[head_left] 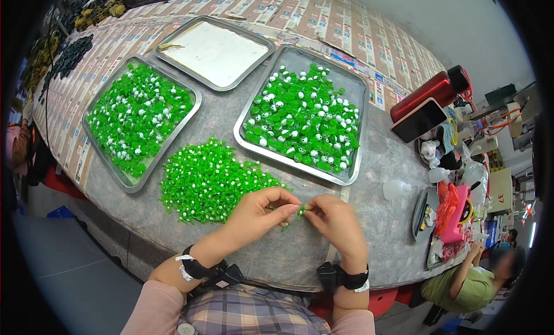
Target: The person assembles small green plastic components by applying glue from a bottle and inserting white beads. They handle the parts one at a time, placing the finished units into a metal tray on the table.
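Note:
My left hand [264, 212] and my right hand [333, 218] meet over the near part of the table, fingertips pinched. Between them is a tiny green piece [300, 211] with a bit of white; its exact kind is too small to tell. Both hands seem to grip it. Left of my left hand lies a loose pile of small green pieces with white dots [210, 182]. Beyond it, a metal tray [241, 137] holds many green and white parts, some like little white balls with dark spots. A similar tray [138, 185] at the left is filled the same way.
A tray with a white sheet [213, 52] lies at the back. On the right are a red bottle [424, 95], a phone [419, 120], a clear plastic bottle [396, 189], a pink tape dispenser [456, 216] and a dark dish [424, 211]. Another person in green [467, 286] sits at the far right.

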`<state>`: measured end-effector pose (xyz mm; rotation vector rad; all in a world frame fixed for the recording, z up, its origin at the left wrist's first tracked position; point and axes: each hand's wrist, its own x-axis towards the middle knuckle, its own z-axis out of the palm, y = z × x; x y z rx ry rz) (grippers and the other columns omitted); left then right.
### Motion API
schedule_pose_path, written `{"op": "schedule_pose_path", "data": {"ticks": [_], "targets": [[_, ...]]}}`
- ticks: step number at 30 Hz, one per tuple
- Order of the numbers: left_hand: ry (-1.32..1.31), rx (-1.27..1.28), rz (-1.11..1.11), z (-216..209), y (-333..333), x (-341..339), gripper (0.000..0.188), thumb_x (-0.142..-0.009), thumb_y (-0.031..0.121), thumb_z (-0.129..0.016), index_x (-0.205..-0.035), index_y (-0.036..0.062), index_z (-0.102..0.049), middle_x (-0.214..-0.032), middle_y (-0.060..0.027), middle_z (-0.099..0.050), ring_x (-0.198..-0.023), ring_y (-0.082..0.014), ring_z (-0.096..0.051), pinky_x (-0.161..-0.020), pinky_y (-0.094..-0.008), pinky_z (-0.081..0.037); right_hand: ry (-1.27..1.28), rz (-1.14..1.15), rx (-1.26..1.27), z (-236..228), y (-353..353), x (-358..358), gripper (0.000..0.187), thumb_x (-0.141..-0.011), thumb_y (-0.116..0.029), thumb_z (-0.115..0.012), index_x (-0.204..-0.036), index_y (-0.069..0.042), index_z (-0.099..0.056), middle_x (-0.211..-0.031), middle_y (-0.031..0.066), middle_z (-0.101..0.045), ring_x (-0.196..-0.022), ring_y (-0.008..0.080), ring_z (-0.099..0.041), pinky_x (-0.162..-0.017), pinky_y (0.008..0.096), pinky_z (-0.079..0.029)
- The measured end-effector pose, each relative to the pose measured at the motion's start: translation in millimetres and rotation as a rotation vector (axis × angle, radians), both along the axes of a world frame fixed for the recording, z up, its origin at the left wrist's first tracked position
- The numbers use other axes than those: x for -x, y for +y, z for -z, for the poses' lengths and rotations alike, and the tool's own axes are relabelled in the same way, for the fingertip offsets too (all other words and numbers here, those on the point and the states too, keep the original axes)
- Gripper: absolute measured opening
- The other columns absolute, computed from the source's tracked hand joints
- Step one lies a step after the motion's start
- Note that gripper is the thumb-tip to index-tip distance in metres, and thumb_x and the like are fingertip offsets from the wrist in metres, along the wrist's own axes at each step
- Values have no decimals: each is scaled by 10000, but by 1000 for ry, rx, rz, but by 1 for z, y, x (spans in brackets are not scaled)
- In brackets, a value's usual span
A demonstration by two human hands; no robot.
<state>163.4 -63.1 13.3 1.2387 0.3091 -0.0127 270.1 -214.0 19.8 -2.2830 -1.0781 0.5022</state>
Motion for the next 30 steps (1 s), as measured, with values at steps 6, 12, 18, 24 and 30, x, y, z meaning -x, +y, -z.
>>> {"op": "schedule_pose_path", "data": {"ticks": [6, 12, 18, 24, 30], "targets": [[0, 49, -31, 3, 0, 0, 159, -813, 140, -538, -909, 15, -555, -739, -10, -559, -623, -59, -522, -561, -198, -446, -17, -39, 1, 0, 2, 1, 149, -650, -74, -618, -771, -24, -545, -674, 79, -539, -605, 206, -537, -538, 298, -424], [-8, 56, -22, 5, 0, 0, 160, -814, 145, -538, -908, 16, -556, -733, -4, -561, -620, -49, -518, -560, -195, -446, 69, -20, -6, 0, 0, -1, 159, -648, -89, -623, -756, -27, -524, -682, 79, -529, -617, 216, -533, -548, 311, -420], [-124, -646, 31, -5, -6, -1, 97, -752, 99, -585, -846, 74, -583, -790, -15, -556, -697, -113, -537, -604, -226, -451, 64, -29, -8, 3, 1, -1, 158, -646, -97, -623, -749, -35, -521, -683, 80, -527, -627, 228, -532, -551, 321, -415], [-412, -1189, 131, 15, -13, -1, 103, -687, 151, -592, -737, 70, -551, -754, -25, -510, -754, -206, -478, -618, -299, -440, 83, -15, 0, 2, 1, -1, 148, -643, -92, -618, -741, -35, -523, -666, 78, -523, -602, 223, -523, -531, 319, -410], [-373, -1241, 129, 10, -12, -1, 110, -665, 121, -619, -754, 75, -574, -831, -9, -558, -752, -198, -497, -641, -282, -437, 82, -29, -31, 4, 0, -2, 155, -626, -64, -627, -749, -19, -542, -616, 51, -508, -512, 143, -486, -472, 252, -393]]}}
